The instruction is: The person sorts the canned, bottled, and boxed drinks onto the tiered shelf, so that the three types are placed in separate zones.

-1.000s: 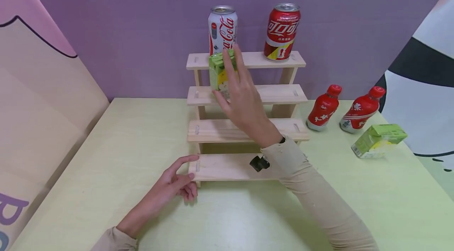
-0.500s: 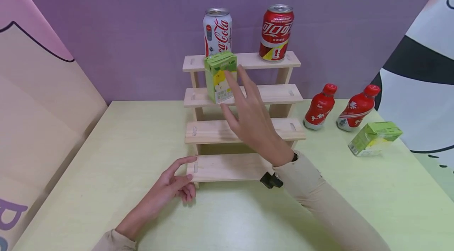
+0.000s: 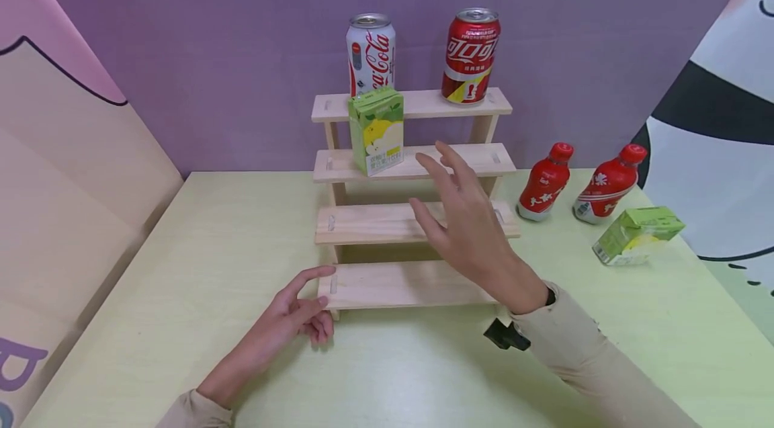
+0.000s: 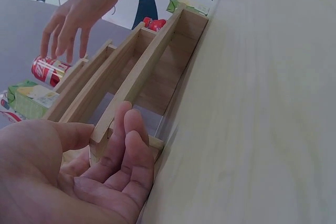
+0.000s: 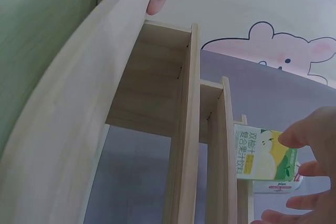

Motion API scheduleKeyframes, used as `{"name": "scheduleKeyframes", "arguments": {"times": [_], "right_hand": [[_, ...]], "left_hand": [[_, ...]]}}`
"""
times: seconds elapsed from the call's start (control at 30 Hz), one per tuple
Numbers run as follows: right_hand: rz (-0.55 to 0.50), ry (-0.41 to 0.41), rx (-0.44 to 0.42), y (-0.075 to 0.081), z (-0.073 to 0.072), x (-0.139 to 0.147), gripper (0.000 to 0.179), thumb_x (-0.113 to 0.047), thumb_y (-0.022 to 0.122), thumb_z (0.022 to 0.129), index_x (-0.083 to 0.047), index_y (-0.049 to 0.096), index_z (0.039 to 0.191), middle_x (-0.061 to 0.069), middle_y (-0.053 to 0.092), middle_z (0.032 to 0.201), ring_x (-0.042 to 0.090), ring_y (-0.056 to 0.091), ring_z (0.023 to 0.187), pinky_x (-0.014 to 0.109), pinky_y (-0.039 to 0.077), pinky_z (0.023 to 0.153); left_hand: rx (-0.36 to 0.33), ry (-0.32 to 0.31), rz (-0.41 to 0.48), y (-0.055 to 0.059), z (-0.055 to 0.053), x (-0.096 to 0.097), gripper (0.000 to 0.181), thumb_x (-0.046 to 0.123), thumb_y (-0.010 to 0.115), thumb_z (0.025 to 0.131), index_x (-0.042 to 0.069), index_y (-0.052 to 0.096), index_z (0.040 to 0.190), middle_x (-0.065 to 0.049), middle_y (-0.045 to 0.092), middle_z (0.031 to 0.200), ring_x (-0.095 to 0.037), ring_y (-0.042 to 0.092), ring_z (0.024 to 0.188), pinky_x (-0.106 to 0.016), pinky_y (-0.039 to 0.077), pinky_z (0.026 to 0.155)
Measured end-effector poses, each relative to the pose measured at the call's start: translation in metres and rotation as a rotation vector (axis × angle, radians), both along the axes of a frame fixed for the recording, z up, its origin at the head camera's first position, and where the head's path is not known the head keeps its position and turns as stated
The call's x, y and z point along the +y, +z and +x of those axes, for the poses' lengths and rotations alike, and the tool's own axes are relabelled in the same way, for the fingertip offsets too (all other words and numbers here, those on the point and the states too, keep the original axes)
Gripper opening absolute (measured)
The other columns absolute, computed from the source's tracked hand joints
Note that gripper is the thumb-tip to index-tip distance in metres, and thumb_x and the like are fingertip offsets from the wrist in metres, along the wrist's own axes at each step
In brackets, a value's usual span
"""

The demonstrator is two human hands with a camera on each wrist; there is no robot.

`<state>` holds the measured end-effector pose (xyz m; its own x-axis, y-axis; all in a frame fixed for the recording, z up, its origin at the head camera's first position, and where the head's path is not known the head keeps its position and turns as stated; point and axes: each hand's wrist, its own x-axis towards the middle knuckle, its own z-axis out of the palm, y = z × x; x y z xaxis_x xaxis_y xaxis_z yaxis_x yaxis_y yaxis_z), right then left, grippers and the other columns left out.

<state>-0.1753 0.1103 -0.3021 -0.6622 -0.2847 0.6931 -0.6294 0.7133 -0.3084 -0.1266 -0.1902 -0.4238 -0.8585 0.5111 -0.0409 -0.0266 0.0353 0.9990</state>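
Observation:
A green juice box point(image 3: 377, 136) stands upright on the left part of the second-highest step of a wooden tiered shelf point(image 3: 387, 283). My right hand point(image 3: 468, 230) is to its right and lower, apart from it, fingers spread with nothing between them. My left hand point(image 3: 296, 314) pinches the left end of the lowest step; in the left wrist view its thumb and fingers point(image 4: 134, 127) lie on either side of the board. On the top step stand a white Coca-Cola can point(image 3: 371, 55), partly hidden by the juice box, and a red Coca-Cola can point(image 3: 471, 55).
Right of the shelf, two red bottles point(image 3: 546, 183) with red caps stand on the pale table point(image 3: 139, 300). A second green juice box point(image 3: 639, 235) lies on its side in front of them. A purple backdrop point(image 3: 254, 78) rises behind the shelf.
My right hand has let go of the juice box on the second-highest step and drawn back to the right and down. The left hand has kept its hold on the shelf.

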Motion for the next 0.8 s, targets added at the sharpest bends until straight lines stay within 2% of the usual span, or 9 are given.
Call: {"name": "scheduleKeyframes", "arguments": {"times": [0.13,0.37,0.6,0.8], "right_hand": [[0.006,-0.017,-0.009,-0.002,0.006,0.011,0.060,-0.019,0.073,0.090,-0.011,0.048,0.145,0.015,0.037,0.155,0.034,0.054,0.124,0.053,0.053,0.093],[0.043,-0.083,-0.033,-0.009,0.016,0.030,0.061,-0.018,0.075,0.088,-0.012,0.049,0.143,0.017,0.039,0.153,0.037,0.044,0.134,0.059,0.048,0.097],[0.070,-0.124,-0.017,-0.016,0.027,0.053,0.059,-0.018,0.076,0.087,-0.012,0.052,0.141,0.018,0.041,0.152,0.037,0.046,0.131,0.058,0.052,0.090],[0.101,-0.174,-0.022,-0.017,0.036,0.075,0.063,-0.015,0.077,0.085,-0.010,0.051,0.141,0.020,0.041,0.150,0.042,0.045,0.131,0.062,0.051,0.088]], "left_hand": [[0.007,0.002,-0.002,0.000,0.000,0.000,0.049,0.024,0.049,0.107,0.021,0.032,0.152,-0.020,0.068,0.084,-0.024,0.064,0.071,-0.033,0.055,0.064],[0.008,0.008,-0.009,0.000,0.000,0.000,0.050,0.024,0.049,0.106,0.021,0.031,0.153,-0.020,0.068,0.083,-0.023,0.064,0.071,-0.033,0.055,0.065],[0.000,0.008,-0.013,-0.001,0.001,0.000,0.049,0.024,0.049,0.107,0.022,0.031,0.152,-0.020,0.068,0.084,-0.023,0.064,0.071,-0.032,0.055,0.065],[0.001,0.006,-0.016,0.000,0.001,0.001,0.050,0.025,0.050,0.106,0.022,0.031,0.152,-0.019,0.068,0.083,-0.022,0.064,0.071,-0.032,0.055,0.065]]}}
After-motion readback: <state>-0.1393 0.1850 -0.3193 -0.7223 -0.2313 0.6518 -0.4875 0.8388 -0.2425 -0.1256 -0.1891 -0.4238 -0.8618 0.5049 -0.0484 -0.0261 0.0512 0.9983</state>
